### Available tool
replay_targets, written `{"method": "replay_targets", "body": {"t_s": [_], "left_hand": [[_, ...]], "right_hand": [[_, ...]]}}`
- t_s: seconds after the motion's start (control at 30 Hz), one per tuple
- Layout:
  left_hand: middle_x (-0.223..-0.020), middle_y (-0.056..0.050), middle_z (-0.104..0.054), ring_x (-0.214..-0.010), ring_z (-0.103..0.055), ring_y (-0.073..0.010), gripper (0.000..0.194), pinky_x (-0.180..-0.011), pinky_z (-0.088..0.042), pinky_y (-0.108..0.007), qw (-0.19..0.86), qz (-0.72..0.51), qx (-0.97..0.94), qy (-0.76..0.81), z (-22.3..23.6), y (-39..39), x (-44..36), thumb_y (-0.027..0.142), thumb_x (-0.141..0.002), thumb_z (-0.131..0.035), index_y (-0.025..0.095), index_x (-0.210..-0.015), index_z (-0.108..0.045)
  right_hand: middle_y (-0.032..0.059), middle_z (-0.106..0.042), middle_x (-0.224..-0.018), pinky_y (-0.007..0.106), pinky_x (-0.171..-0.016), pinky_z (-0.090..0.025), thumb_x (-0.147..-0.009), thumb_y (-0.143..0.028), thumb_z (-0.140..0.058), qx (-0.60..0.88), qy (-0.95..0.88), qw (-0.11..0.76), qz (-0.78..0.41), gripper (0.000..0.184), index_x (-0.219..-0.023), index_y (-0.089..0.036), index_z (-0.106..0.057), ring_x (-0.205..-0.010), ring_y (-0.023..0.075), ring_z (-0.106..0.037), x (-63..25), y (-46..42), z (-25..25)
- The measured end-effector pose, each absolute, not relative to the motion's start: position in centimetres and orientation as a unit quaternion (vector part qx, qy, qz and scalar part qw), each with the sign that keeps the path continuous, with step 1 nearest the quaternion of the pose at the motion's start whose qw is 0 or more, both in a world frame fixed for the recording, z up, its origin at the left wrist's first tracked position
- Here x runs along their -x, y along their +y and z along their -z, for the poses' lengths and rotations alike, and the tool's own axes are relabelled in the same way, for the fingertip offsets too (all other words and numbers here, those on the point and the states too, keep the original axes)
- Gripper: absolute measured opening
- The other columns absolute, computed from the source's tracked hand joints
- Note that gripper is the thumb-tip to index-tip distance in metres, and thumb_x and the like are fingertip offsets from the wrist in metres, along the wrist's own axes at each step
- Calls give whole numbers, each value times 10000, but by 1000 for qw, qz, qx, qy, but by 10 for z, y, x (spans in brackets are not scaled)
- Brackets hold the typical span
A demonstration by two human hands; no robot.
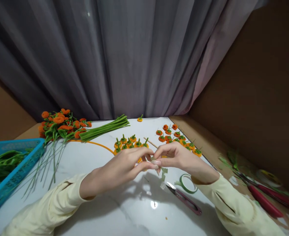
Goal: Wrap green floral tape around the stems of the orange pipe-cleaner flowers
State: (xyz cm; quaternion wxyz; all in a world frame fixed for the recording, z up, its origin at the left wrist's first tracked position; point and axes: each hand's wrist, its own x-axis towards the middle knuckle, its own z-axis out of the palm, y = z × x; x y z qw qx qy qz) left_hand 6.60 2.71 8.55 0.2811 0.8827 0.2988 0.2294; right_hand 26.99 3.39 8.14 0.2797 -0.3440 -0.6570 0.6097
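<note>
- Apparently done: fuzzy orange flowers on thin green stems (58, 120), bunched at our left.
- Seemingly left: small fuzzy yellow-orange flower heads (138, 144) beyond our hands; straight green stems (105, 128) lie bundled, unflowered.
- Our left hand (132, 162) and right hand (176, 157) meet, fingertips pinched together; we cannot tell on what.

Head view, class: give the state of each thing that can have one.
Left hand, fingers bent
Right hand, fingers bent
Snips, lying flat
Tape roll, lying flat
Red tool, handles spread
Blue basket, open, holding greenery
Green stems, bundled
Yellow flower heads, stubs upward
Orange flower bunch, lying down
Curtain, hanging
</note>
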Motion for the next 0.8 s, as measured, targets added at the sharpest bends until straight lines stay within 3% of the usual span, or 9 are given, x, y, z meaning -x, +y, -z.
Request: {"method": "replay_targets", "body": {"t_s": [0.23,0.43,0.6,0.8], "left_hand": [[-844,-11,-666,-715,-603,-127,240,-659,-432,-217,275,-208,-887,306,-85,25,-60,296,-968,-408,169,-931,-609],[-738,14,-624,-631,-552,-98,213,-596,-395,-193,328,-223,-861,319,-83,26,-60,320,-940,-475,168,-881,-613],[-717,14,-651,-660,-593,-98,176,-609,-419,-187,453,-216,-807,310,-85,27,-61,287,-917,-515,160,-826,-597],[-707,2,-668,-616,-613,-98,222,-543,-405,-186,592,-179,-728,296,-82,34,-63,325,-927,-486,151,-816,-567]], "right_hand": [[9,-639,-593,233,-555,-397,-740,-483,-699,373,-720,218,-543,325,-710,-160,-684,-566,114,-546,-266,36,-91],[-17,-577,-568,220,-517,-346,-737,-485,-695,367,-730,205,-539,327,-695,-162,-667,-533,93,-471,-264,42,-84],[-5,-588,-650,240,-595,-376,-741,-496,-684,354,-731,186,-552,345,-685,-160,-638,-631,119,-507,-267,45,-80],[-22,-550,-636,233,-593,-362,-759,-464,-676,315,-708,159,-612,343,-668,-145,-588,-616,98,-480,-266,44,-81]]}}
